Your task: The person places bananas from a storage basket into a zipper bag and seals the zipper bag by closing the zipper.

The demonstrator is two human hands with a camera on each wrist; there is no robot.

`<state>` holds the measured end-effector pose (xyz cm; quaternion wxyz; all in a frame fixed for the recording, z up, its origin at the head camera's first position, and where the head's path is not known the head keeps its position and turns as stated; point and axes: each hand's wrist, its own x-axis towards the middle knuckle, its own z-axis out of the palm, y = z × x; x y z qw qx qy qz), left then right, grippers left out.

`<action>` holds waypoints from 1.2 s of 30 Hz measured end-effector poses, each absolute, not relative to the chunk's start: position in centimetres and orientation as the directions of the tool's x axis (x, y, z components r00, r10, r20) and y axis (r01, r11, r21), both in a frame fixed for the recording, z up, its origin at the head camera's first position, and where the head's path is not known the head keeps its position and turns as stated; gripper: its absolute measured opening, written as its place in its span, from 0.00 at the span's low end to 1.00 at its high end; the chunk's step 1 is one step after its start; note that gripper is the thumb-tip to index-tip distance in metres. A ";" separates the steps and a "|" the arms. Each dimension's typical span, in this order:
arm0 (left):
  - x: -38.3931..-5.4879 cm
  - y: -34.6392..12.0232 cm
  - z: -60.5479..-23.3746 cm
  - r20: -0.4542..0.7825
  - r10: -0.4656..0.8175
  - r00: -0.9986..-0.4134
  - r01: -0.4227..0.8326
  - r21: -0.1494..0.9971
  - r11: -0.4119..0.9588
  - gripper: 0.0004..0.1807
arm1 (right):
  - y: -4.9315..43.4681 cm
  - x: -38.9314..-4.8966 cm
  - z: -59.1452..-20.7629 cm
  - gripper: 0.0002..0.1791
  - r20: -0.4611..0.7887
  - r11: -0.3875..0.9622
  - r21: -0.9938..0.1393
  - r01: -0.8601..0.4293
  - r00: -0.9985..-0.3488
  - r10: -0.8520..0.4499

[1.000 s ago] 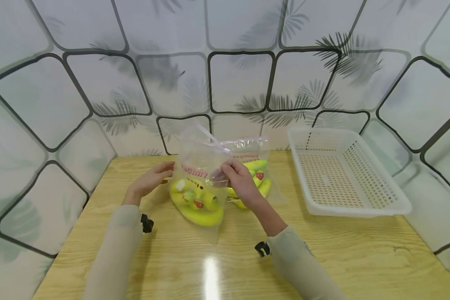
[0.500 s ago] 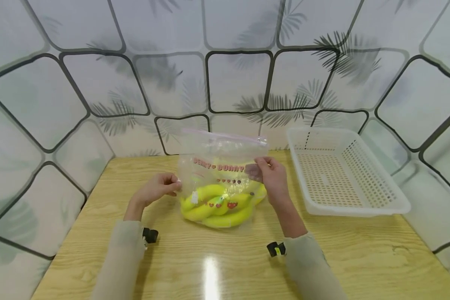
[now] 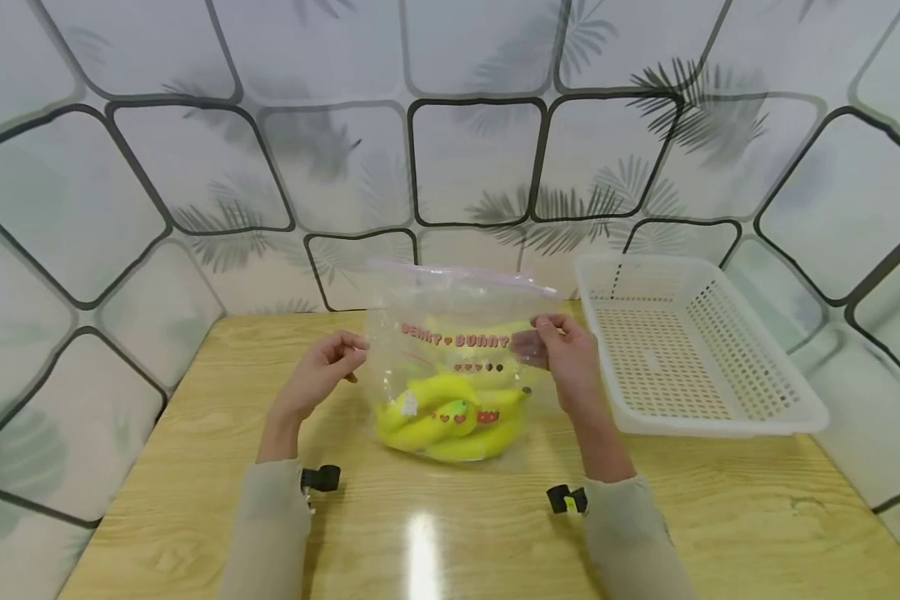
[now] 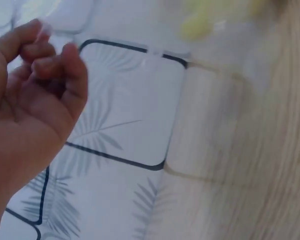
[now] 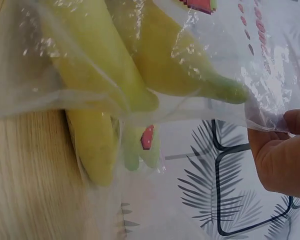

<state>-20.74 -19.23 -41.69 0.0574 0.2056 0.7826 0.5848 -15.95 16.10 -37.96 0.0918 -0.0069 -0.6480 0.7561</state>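
A clear zip bag (image 3: 461, 304) printed with red lettering and hearts hangs upright between my hands, its pink zip strip along the top. Yellow bananas (image 3: 450, 421) fill its lower part. My left hand (image 3: 321, 375) pinches the bag's left edge between thumb and fingers; the left wrist view shows that hand's curled fingers (image 4: 52, 72). On the other side, my right hand (image 3: 573, 362) grips the right edge, with its fingers showing through the plastic from behind. In the right wrist view, a second bag with bananas (image 5: 92, 145) stands behind, mostly covered by the held one in the head view.
A white perforated plastic basket (image 3: 607, 383) stands at the right of the wooden table (image 3: 435, 567), close to my right hand. Patterned fabric walls (image 3: 480, 167) rise along the back and both sides. Each wrist wears a black strap mount (image 3: 321, 477).
The zip bag has turned from angled to facing me and shifted right and slightly nearer. My right hand has moved right to its right edge; my left hand now pinches the left edge.
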 end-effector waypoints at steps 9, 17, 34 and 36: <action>-20.1 -16.2 -40.1 0.105 0.443 -0.890 0.245 0.930 0.272 0.24 | 17.5 -14.9 -37.5 0.18 0.185 -0.017 -0.983 -0.185 -0.983 0.022; -18.7 -15.6 -39.0 0.176 0.382 -0.907 0.271 0.939 0.211 0.11 | 17.9 -14.7 -37.4 0.15 0.293 0.107 -0.956 -0.275 -0.927 0.234; -18.2 -15.6 -38.4 0.340 0.280 -0.898 0.402 0.891 0.208 0.10 | 19.0 -13.9 -36.5 0.14 0.340 0.373 -0.900 -0.225 -0.898 0.278; -18.1 -15.6 -38.0 0.348 0.285 -0.893 0.416 0.879 0.233 0.09 | 19.1 -13.8 -36.4 0.14 0.343 0.365 -0.900 -0.237 -0.903 0.259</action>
